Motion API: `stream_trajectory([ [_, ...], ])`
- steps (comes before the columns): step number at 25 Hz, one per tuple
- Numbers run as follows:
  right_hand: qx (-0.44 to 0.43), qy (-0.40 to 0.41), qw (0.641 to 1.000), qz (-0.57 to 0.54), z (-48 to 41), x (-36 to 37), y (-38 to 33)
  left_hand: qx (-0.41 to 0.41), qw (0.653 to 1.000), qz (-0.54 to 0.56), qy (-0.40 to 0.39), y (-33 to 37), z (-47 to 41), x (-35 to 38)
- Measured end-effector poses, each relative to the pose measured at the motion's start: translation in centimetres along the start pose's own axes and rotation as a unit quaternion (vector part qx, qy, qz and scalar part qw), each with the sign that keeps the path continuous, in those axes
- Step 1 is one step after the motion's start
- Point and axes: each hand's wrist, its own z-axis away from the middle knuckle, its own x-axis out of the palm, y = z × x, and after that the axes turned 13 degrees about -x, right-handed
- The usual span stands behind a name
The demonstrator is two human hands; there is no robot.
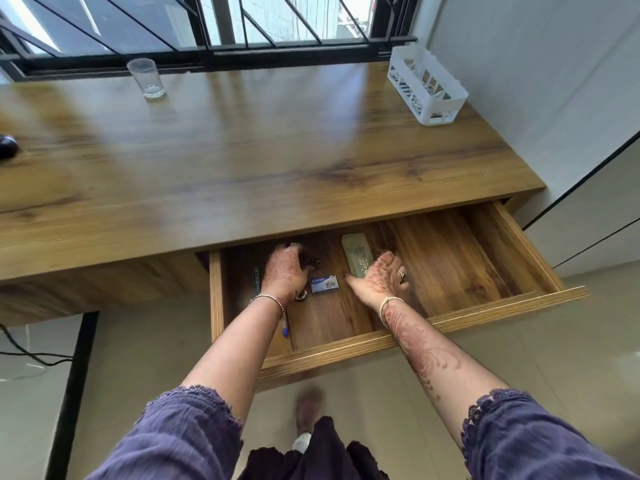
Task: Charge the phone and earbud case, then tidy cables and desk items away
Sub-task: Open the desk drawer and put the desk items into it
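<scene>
Both hands are inside the pulled-out wooden drawer (398, 336) under the desk. My left hand (284, 270) is palm down at the drawer's left, its fingers curled over small dark items (311, 262); whether it grips them I cannot tell. My right hand (379, 277) is spread, fingers apart, resting against the lower end of a pale green oblong case (354, 252). Between the hands lies a small blue and white box (323, 284). A blue-tipped pen (285, 325) lies under my left wrist. A white slotted basket (424, 86) holding white cables stands at the desk's back right.
A drinking glass (145, 77) stands near the window at the back left of the desk (242, 150). A dark round object (7, 147) sits at the left edge. Black cables (31, 355) hang below the desk on the left. A wall runs along the right.
</scene>
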Motion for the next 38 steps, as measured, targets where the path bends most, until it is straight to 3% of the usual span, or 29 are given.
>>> stream_trajectory([
  [9, -0.154, 0.16, 0.975, -0.022, 2.9, -1.7, -4.8, 0.066, 0.988, 0.125, 0.06, 0.2, 3.2, -6.2],
  [19, -0.32, 0.108, 0.937, -0.087, -1.0, -1.3, -19.5, 0.047, 0.969, 0.19, 0.15, -3.5, -2.3, -17.7],
  [27, -0.294, 0.049, 0.936, -0.187, -10.3, 2.5, -35.2, 0.008, 0.959, 0.238, 0.152, -9.8, -15.7, -26.2],
  [31, -0.323, 0.047, 0.924, -0.199, -16.7, 5.3, -42.7, 0.003, 0.963, 0.233, 0.136, -11.5, -24.8, -28.8],
  [38, -0.328, 0.073, 0.925, -0.178, -25.1, 9.5, -49.1, -0.041, 0.947, 0.303, 0.099, -12.3, -35.7, -29.5],
])
